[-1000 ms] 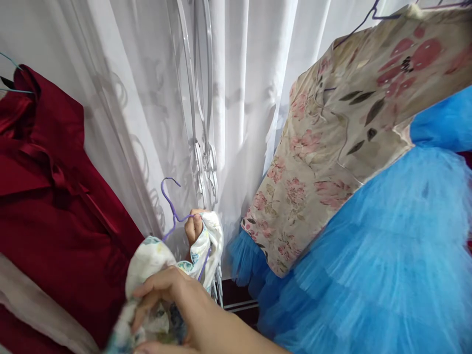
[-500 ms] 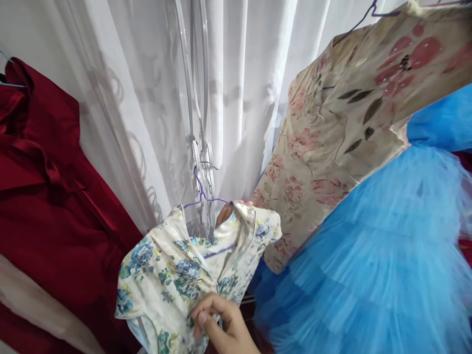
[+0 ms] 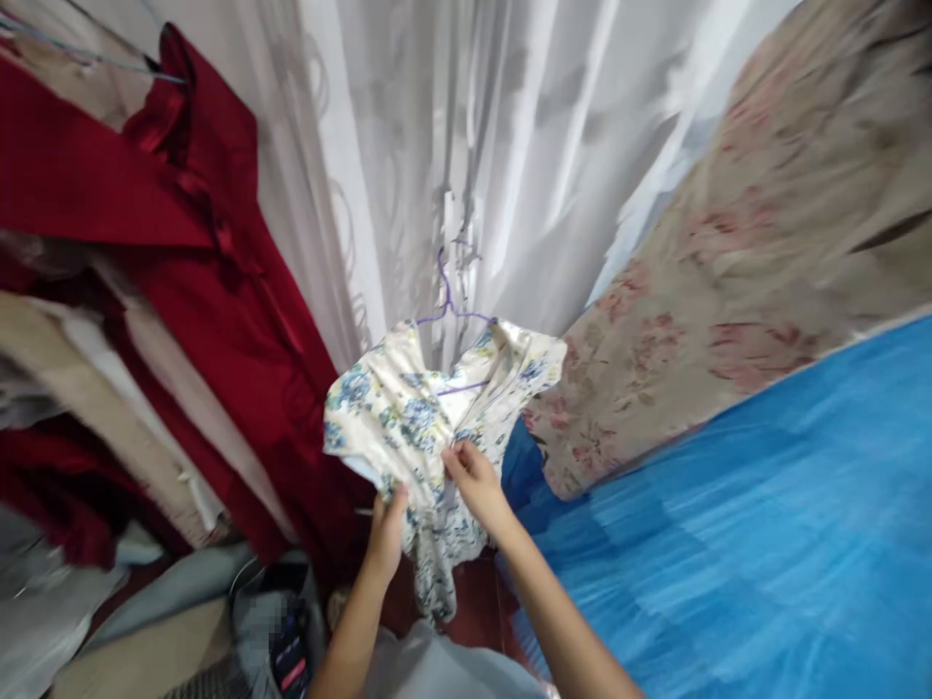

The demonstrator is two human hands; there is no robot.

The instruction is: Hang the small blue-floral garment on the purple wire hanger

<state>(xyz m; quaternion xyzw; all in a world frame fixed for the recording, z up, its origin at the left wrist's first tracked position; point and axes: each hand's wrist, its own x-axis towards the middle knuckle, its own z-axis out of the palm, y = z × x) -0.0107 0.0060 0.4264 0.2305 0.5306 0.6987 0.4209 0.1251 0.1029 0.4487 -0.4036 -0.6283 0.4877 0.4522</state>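
Observation:
A white dress with blue flowers (image 3: 418, 413) hangs in front of me on a purple wire hanger (image 3: 449, 301). My left hand (image 3: 389, 519) grips the dress's side below the armhole, thumb in front and fingers hidden behind the cloth. With fingers pinched, my right hand (image 3: 473, 471) holds the cloth at the middle of the bodice, under the V neck. The lower part of the dress hangs gathered and narrow below my hands.
Dark red garments (image 3: 240, 320) hang close on the left. On the right are a beige floral dress (image 3: 655, 330) and a blue tulle dress (image 3: 764, 524). White curtains (image 3: 568, 116) hang behind. A grey bag (image 3: 269, 612) sits at lower left.
My left hand has come from the neckline by the hanger down to the dress's side. My right hand now pinches the bodice front. The view has tilted down and drawn back.

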